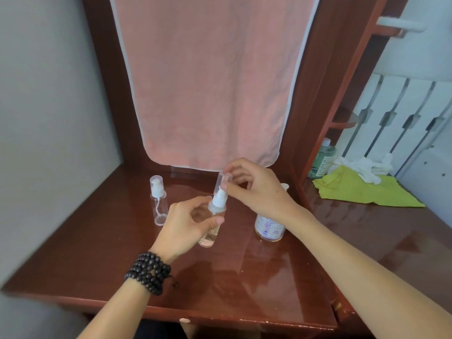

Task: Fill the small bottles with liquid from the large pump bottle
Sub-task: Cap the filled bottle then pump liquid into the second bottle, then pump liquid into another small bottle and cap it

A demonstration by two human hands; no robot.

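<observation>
Your left hand point(188, 221) has its grip closed around the body of a small bottle point(212, 223), held just above the counter point(97, 241) with its base toward you and its white pump head point(219, 200) leaning away and a little to the right. That tilt is what matters: the bottle's long axis runs from low and near to high and far, so anything that goes on or off the top has to travel along that slanted line, not straight up and down.

Your right hand point(254, 189) sits directly beyond the pump head, thumb and fingertips pinched on a clear cap point(223, 179) that hangs over the nozzle. From here it is hard to tell whether the cap is seated or partly lifted. The liquid inside looks to reach well up the bottle, so this one seems filled.

A second small bottle point(158, 199) stands upright and capped to the left, apparently empty, nearer your left hand. The large pump bottle point(269, 226) stands under your right wrist, mostly hidden, so your right hand is the closer one to it
</observation>
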